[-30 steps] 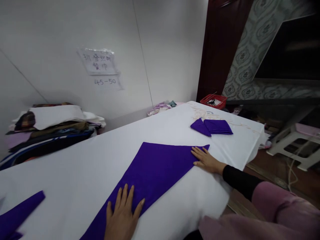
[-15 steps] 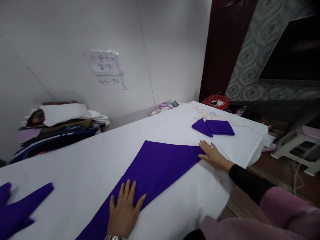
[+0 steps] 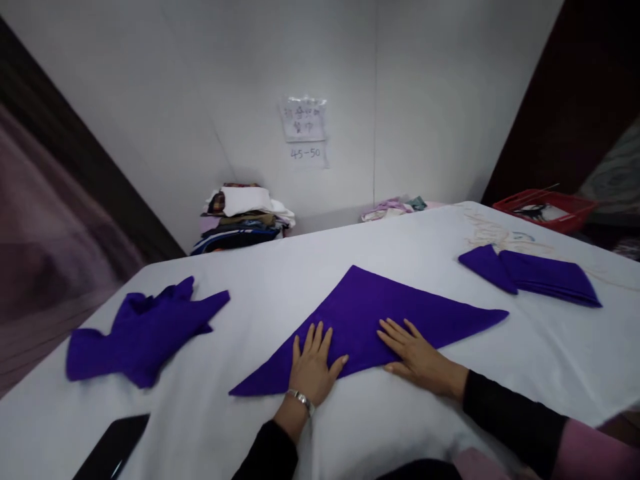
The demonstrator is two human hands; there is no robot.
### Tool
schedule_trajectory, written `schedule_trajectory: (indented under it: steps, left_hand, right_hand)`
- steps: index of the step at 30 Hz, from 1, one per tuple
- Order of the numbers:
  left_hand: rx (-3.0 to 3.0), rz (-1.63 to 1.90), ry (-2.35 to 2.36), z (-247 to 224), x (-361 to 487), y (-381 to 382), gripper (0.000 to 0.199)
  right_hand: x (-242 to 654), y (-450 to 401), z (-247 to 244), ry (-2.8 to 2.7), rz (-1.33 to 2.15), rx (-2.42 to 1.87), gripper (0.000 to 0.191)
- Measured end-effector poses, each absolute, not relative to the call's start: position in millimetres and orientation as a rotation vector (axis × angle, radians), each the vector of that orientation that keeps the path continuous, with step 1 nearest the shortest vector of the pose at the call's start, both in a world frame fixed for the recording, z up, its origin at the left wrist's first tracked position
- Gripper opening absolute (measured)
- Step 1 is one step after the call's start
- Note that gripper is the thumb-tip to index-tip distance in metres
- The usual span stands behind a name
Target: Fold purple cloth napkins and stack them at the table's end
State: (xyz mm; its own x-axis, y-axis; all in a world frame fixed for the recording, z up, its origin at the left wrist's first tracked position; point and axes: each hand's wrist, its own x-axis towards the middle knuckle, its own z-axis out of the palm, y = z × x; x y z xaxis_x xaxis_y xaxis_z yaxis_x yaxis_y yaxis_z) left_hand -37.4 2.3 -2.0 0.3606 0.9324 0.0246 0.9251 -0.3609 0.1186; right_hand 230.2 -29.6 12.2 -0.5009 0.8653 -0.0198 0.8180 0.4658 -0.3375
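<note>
A purple cloth napkin [image 3: 363, 310] lies flat as a wide triangle, its peak pointing away from me and its long edge towards me. My left hand [image 3: 315, 367] rests palm down on its near edge, left of the middle, with the fingers spread. Beside it, my right hand [image 3: 417, 357] lies open on the same edge to the right, fingertips on the cloth. Crumpled purple cloth [image 3: 145, 327] sits to the left. Over on the right are a folded purple napkin [image 3: 550, 273] and a small purple folded triangle [image 3: 487, 267] touching it.
A white cloth covers the table [image 3: 280, 280]. At the near left lies a black phone-like slab [image 3: 113, 450]. Behind the far edge are a stack of folded clothes [image 3: 245, 217], a small cloth pile [image 3: 390, 208] and a red basket [image 3: 547, 208]. A paper sign [image 3: 305, 130] hangs on the wall.
My view has swung left, showing more of the crumpled cloth and the black slab. My right hand has moved from the triangle's right tip in towards its middle, nearer my left hand.
</note>
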Motion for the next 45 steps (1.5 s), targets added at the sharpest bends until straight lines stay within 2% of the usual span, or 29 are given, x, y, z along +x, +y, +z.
schedule_trajectory:
  steps: [4,10,12,14,16,18,23,27,34,45]
  left_hand:
    - [2.498,0.151,1.71,-1.2,-37.0,0.2,0.07]
    - [2.467,0.169,1.698,0.4,-36.0,-1.8,0.072]
    - [2.465,0.175,1.695,-0.3,-36.0,-2.0,0.071]
    - [2.463,0.176,1.693,-1.3,-36.4,-2.1,0.071]
    - [2.46,0.181,1.691,-2.0,-37.1,-2.1,0.072]
    - [2.459,0.189,1.688,-1.8,-37.6,-2.3,0.072]
    - [2.461,0.176,1.686,1.3,-35.9,-4.4,0.072]
    - [2.452,0.191,1.699,3.0,-33.0,-7.0,0.073]
    - [2.4,0.229,1.671,2.8,-32.0,-6.9,0.077]
    - [2.346,0.26,1.681,3.8,-33.6,-19.1,0.08]
  right_hand:
    - [275.2,-37.5,-9.4,-2.498,0.325,-1.651,0.065]
    - [404.5,-52.4,-57.3,-2.199,-0.052,-2.013,0.069]
    - [436.8,-56.0,-65.9,-2.171,-0.2,-1.98,0.07]
    - [445.1,-56.5,-64.3,-2.189,-0.308,-1.887,0.079]
    - [426.2,-52.6,-52.6,-2.218,-0.306,-1.819,0.075]
    - [386.1,-44.5,-33.7,-2.238,-0.204,-1.797,0.062]
    - [266.7,-18.7,9.3,-2.463,0.053,-1.57,0.065]
    - [208.4,-8.0,8.9,-2.683,0.157,-1.267,0.062]
    - [193.6,-3.9,-18.8,-2.769,0.131,-1.135,0.063]
    - [197.2,-2.3,-28.1,-2.768,0.012,-1.124,0.064]
